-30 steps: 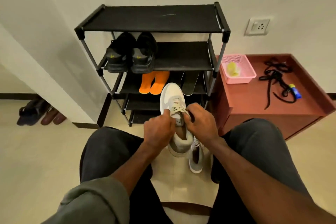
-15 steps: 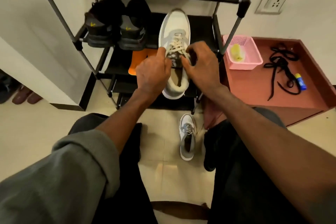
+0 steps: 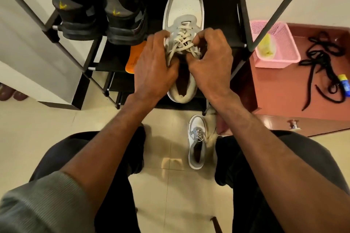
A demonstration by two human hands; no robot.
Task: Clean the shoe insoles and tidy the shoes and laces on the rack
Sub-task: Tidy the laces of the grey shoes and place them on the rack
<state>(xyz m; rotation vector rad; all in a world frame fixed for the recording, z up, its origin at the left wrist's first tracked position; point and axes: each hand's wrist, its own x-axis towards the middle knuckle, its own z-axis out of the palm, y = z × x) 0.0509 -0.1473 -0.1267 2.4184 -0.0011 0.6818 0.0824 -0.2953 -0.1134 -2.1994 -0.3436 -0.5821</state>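
A white and grey sneaker (image 3: 183, 5) with cream laces (image 3: 181, 43) points toe-first into the black shoe rack (image 3: 244, 21), level with the shelf that carries the black shoes. My left hand (image 3: 153, 64) grips its left side at the laces, and my right hand (image 3: 210, 62) grips the right side, fingers curled at the lace ends. The matching sneaker (image 3: 198, 142) lies on the floor between my knees. An orange insole (image 3: 134, 56) shows on the shelf below.
A pair of black shoes (image 3: 102, 11) sits at the left of the same shelf. To the right stands a reddish cabinet (image 3: 284, 91) with a pink basket (image 3: 278, 47), loose black laces (image 3: 322, 58) and a small blue and yellow tube (image 3: 343, 84). Brown shoes (image 3: 11, 94) lie at far left.
Both hands have carried the white sneaker up from lap level and forward into the rack, beside the black shoes. My view has moved closer to the rack.
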